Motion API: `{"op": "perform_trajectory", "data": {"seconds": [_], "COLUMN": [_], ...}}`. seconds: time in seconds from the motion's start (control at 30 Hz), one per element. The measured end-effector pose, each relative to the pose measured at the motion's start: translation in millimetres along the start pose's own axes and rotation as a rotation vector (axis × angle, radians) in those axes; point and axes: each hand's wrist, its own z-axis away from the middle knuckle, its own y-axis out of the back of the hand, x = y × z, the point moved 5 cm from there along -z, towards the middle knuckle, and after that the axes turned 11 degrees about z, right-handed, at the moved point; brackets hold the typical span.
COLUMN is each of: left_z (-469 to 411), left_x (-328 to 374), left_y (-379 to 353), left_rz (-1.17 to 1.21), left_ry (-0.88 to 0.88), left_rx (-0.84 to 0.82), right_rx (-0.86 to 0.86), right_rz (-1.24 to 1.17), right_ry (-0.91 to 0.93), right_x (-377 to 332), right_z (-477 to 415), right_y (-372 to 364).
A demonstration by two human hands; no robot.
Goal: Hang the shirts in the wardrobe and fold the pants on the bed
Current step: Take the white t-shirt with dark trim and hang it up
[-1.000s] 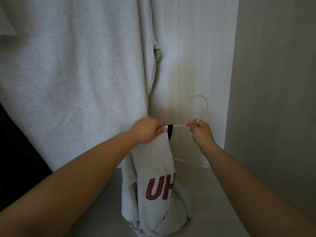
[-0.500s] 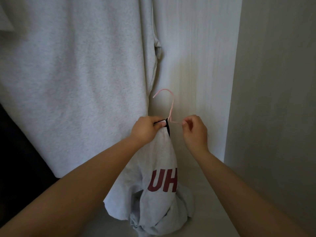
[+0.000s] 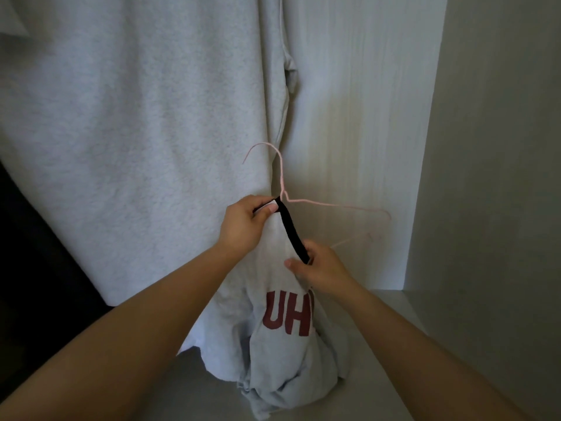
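A light grey shirt (image 3: 288, 354) with dark red letters and a black collar band (image 3: 292, 230) hangs from my hands inside the wardrobe, its bottom bunched on the wardrobe floor. My left hand (image 3: 243, 226) pinches the top of the collar right at the neck of a thin pink wire hanger (image 3: 334, 205). My right hand (image 3: 318, 268) grips the lower end of the black collar. The hanger's hook points up and left, its right arm sticks out bare to the right, and its left part is hidden by the fabric.
A large light grey garment (image 3: 136, 132) hangs at the left and fills most of the view. Something dark (image 3: 36, 268) hangs at the far left. The pale wooden back wall (image 3: 358, 117), right side wall (image 3: 501, 177) and floor (image 3: 379, 360) enclose the space.
My right hand let go of the hanger and dropped down to the lower collar. The hanger swung upright, and its right arm now shows outside the shirt. My left hand kept its hold.
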Motion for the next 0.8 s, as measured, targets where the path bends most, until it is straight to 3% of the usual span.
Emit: {"op": "perform_trajectory", "data": {"seconds": [0.23,0.4,0.57,0.8], "left_z": [5.9,12.3,16.0,22.2], "left_x": [-16.3,-15.4,-13.0,-5.3], "left_y": [35.5,43.9,46.7,40.2], "left_rz": [-0.015,-0.074,-0.188,-0.187], "left_ry": [0.036,-0.051,-0.138,-0.234], "left_rx": [0.122,0.113,0.059,0.021], "right_rx": [-0.088,-0.083,-0.001,0.091], "right_rz": [0.736,1.276,1.288,0.918], "right_ry": [0.231,0.288,0.196,0.031], "right_x": [54.8,73.5,78.1,88.1], "right_z": [24.2,21.5,13.3,11.2], "right_y": [12.1,37.3,71.1,101.2]}}
